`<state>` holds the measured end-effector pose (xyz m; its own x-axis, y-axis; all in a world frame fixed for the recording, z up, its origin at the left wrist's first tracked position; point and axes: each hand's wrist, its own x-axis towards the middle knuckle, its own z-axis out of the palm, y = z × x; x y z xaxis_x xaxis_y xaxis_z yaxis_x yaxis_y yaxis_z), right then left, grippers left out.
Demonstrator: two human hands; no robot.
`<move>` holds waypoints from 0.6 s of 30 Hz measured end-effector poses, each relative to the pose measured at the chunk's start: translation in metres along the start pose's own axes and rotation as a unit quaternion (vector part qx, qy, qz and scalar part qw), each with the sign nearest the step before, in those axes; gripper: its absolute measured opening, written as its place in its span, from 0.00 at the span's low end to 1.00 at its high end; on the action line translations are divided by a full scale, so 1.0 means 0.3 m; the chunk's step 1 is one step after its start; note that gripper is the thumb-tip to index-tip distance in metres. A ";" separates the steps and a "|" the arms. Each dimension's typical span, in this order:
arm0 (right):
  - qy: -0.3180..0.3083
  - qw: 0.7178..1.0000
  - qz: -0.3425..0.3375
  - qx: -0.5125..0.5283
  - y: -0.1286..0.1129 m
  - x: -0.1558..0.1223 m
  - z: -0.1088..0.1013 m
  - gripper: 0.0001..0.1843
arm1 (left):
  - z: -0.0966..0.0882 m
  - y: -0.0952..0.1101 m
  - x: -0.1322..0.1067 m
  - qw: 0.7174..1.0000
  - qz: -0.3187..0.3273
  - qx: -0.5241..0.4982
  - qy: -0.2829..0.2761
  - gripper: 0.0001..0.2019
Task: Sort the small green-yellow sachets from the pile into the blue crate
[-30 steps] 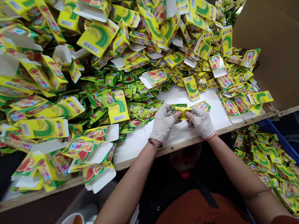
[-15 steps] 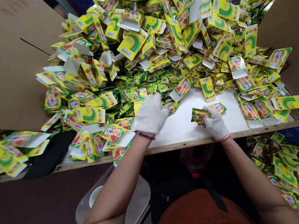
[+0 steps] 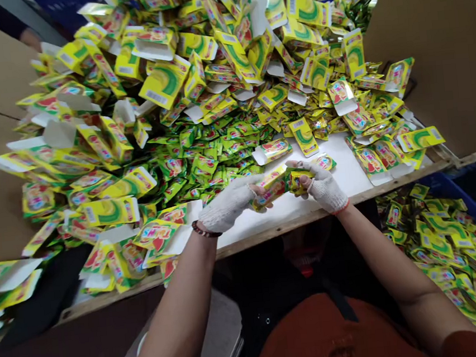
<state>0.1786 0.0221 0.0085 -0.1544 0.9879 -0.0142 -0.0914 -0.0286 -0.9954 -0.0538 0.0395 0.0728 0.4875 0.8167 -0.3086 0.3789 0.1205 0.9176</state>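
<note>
My left hand (image 3: 232, 202), in a white fingerless-tipped glove, is closed on a small yellow-green carton (image 3: 273, 185). My right hand (image 3: 323, 188), gloved alike, pinches small yellow-green sachets (image 3: 297, 182) right beside that carton. How many sachets it holds is hidden by the fingers. Behind the right hand shows the printed end of another piece (image 3: 327, 162); whether it is held I cannot tell. Both hands meet over the white tabletop (image 3: 349, 176). Just beyond them lie a carton with its white flap open (image 3: 273, 151) and a yellow carton (image 3: 303, 137).
A heap of open cartons (image 3: 165, 81) fills the back and left of the table, with green sachets (image 3: 206, 153) before it. Cardboard walls (image 3: 428, 59) flank it. At lower right stands a blue crate (image 3: 469, 195) of filled cartons. Another person's hand (image 3: 31, 39) shows at upper left.
My left hand has come from the sachet pile to the right hand and now grips a carton. The right hand keeps its sachets. The view has turned, shifting the table leftward.
</note>
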 end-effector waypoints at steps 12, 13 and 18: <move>0.125 0.990 0.055 0.026 0.008 0.030 -0.001 0.36 | 0.164 -0.142 0.141 0.838 0.159 0.458 0.251 0.26; 0.139 0.989 0.045 0.022 0.007 0.028 -0.001 0.35 | 0.164 -0.155 0.151 0.847 0.147 0.447 0.246 0.22; 0.156 0.983 0.007 -0.099 0.020 0.020 -0.023 0.26 | 0.138 -0.187 0.160 0.884 0.166 0.392 0.192 0.21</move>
<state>0.1841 0.0289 0.0019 0.1587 0.9870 -0.0263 0.1071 -0.0437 -0.9933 -0.0191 0.0486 -0.0040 0.4291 0.8827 0.1915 0.7664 -0.4680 0.4400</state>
